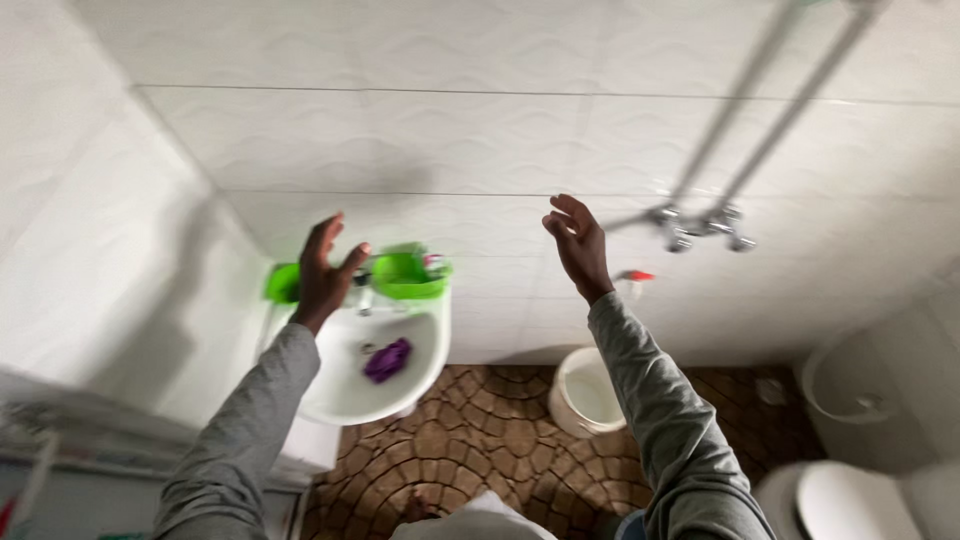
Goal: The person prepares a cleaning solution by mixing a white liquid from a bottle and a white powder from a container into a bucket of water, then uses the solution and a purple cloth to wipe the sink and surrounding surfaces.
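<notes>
A: Both hands raised, empty. Left hand (325, 272) spread, fingers apart, gripping nothing, up in front of the green soap dish (408, 274) at the far rim of the white basin (352, 392).
B: Right hand (577, 242)?
A: Also open, fingers loosely curled, holding nothing, up against the white tiled wall (480, 140), left of the chrome taps (700, 226) and their two pipes. Touching the wall or short of it: cannot tell.
B: Anything in the basin?
A: Purple cloth (388, 360), crumpled, lying in the bowl, below and right of the left hand, apart from both hands. Not picked up.
B: Rest of the floor?
A: White bucket (585, 392) on the brown cobble floor, near the wall, under the right forearm. Toilet (850, 498) at near right. Small white bottle with red cap (632, 282) by the wall, right of the right wrist.
B: Progress?
A: Judged as barely begun, no tool in hand, cloth and bucket untouched.
</notes>
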